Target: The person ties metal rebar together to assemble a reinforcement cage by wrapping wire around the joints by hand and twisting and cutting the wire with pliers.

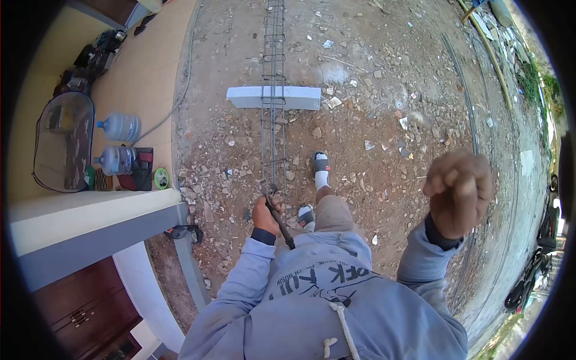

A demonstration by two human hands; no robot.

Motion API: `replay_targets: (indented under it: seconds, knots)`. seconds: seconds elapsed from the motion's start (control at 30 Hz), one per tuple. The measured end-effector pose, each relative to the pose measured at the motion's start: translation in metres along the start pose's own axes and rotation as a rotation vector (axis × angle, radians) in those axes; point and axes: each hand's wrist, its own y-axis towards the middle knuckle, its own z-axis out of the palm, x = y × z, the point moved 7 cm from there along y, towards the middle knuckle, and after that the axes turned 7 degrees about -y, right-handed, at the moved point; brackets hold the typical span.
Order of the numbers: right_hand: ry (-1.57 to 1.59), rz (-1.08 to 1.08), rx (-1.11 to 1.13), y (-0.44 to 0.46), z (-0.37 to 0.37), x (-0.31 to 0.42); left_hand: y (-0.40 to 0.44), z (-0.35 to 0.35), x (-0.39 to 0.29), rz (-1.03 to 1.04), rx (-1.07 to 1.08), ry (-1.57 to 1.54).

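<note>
My left hand is closed around a dark long-handled metal tool that looks like pincers. Its head is at the near end of a rebar cage, a long frame of thin bars with stirrups; I cannot tell if they touch. Under the cage, crosswise on the ground, lies a pale block that props it up. My right hand is raised off to the right, away from the cage, with its fingers curled together. Whatever they may pinch is hidden.
Rubble and scraps litter the dirt ground. Along the right lie long bars and a bamboo pole. At left, a raised tiled porch holds water jugs, a mesh cover and a green roll. A hose runs along its edge.
</note>
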Motion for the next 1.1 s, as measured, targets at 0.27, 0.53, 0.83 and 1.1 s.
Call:
replay_targets:
  seconds: [0.27, 0.53, 0.83, 1.1]
  knots:
    - [-0.714, 1.327, 0.095, -0.224, -0.118, -0.483, 0.119, 0.111, -0.048, -0.012, -0.168, 0.335]
    - [-0.853, 1.504, 0.150, -0.264, -0.117, -0.652, 0.197, 0.263, -0.047, 0.131, 0.201, 0.653]
    - [-0.999, 1.744, 0.166, -0.329, -0.133, -0.874, 0.283, 0.204, 0.045, -0.060, -0.120, 1.111]
    - [-1.293, 1.373, 0.142, -0.320, -0.141, -0.952, 0.336, 0.160, 0.073, -0.204, -0.160, 1.220]
